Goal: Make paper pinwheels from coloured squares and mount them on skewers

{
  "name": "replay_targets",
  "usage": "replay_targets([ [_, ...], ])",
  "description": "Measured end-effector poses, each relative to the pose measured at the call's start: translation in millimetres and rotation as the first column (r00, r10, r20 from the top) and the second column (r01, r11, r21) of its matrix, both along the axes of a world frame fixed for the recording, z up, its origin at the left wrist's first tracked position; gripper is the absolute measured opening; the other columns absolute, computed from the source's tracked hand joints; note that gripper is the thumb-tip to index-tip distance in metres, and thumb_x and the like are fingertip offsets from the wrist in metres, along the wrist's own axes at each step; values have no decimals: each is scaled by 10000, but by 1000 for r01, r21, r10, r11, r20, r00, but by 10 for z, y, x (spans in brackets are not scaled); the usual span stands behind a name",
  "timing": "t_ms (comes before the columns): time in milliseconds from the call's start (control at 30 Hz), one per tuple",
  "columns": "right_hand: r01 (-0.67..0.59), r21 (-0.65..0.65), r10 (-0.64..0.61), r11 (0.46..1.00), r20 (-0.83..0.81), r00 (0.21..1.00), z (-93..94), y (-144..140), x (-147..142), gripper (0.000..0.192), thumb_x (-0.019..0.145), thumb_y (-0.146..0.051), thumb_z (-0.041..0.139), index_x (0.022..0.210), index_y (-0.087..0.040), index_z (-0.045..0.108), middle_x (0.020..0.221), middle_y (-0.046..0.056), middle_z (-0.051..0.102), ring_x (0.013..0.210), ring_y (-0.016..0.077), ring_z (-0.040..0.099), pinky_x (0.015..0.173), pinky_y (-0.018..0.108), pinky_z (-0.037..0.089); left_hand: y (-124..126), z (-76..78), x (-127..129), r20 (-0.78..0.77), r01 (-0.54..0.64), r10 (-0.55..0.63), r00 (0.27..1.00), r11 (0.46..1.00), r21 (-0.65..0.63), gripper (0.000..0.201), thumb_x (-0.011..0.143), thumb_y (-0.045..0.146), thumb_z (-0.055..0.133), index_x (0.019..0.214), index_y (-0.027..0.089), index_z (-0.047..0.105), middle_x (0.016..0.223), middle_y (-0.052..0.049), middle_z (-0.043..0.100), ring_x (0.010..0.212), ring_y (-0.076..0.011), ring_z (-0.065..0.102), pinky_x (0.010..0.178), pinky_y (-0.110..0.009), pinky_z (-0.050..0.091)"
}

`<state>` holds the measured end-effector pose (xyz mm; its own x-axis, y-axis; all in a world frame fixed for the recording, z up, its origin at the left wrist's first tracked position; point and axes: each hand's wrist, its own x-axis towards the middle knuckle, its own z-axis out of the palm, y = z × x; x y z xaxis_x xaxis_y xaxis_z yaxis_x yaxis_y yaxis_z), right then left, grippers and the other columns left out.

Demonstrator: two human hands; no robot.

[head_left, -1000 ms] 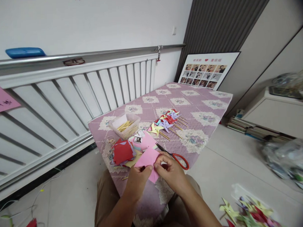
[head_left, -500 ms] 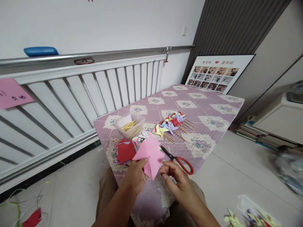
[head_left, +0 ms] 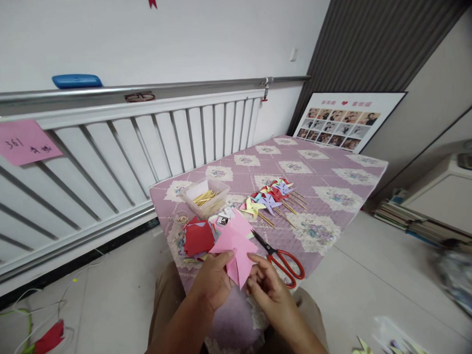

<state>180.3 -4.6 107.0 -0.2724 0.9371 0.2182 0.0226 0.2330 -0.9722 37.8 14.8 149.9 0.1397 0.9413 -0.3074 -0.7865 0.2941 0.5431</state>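
A pink paper square (head_left: 236, 246) is held over the near edge of a low table with a purple quilted cover (head_left: 329, 181). My left hand (head_left: 212, 280) pinches its lower left part between thumb and fingers. My right hand (head_left: 268, 290) touches the paper's lower right corner with its fingertips. Red-handled scissors (head_left: 281, 257) lie on the cover just right of the paper. A pile of red and other coloured paper squares (head_left: 196, 237) lies to the left of it.
A clear plastic box of thin wooden sticks (head_left: 204, 196) stands behind the pile. Several finished paper pinwheels (head_left: 270, 199) lie mid-table. A white radiator (head_left: 115, 150) runs along the left. A framed photo board (head_left: 344, 122) leans at the back. Books (head_left: 408, 220) are stacked on the floor at right.
The view has shifted left and slightly down. My left hand lifted and tilted the pink paper; my right hand let go briefly, then came back to its lower corner.
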Motion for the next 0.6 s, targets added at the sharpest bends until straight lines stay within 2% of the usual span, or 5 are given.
replay_targets([
  [133, 37, -36, -39, 999, -73, 997, -59, -52, -35, 403, 914, -196, 502, 1296, -291, 419, 827, -20, 545, 696, 124, 560, 663, 240, 487, 6, -17, 1, -24, -11, 10, 1000, 1000, -2, 345, 632, 181, 746, 970, 144, 685, 859, -66, 749, 866, -248, 693, 798, -347, 534],
  [333, 161, 60, -164, 985, 52, 985, -72, -22, 10, 248, 878, -213, 572, 1123, -254, 585, 768, -26, 522, 701, 125, 544, 657, 204, 476, 7, -40, 23, -112, 29, -23, 993, 998, 53, 340, 642, 223, 743, 976, 191, 695, 936, -72, 747, 963, -284, 667, 774, -349, 532],
  [600, 131, 144, -147, 981, 106, 983, 18, 18, 32, 308, 894, -153, 480, 1180, -256, 531, 878, 9, 623, 748, 137, 612, 692, 217, 508, -26, -16, 53, -183, -4, 13, 983, 999, 49, 266, 634, 248, 762, 878, 162, 703, 832, -62, 737, 917, -271, 668, 759, -335, 524],
])
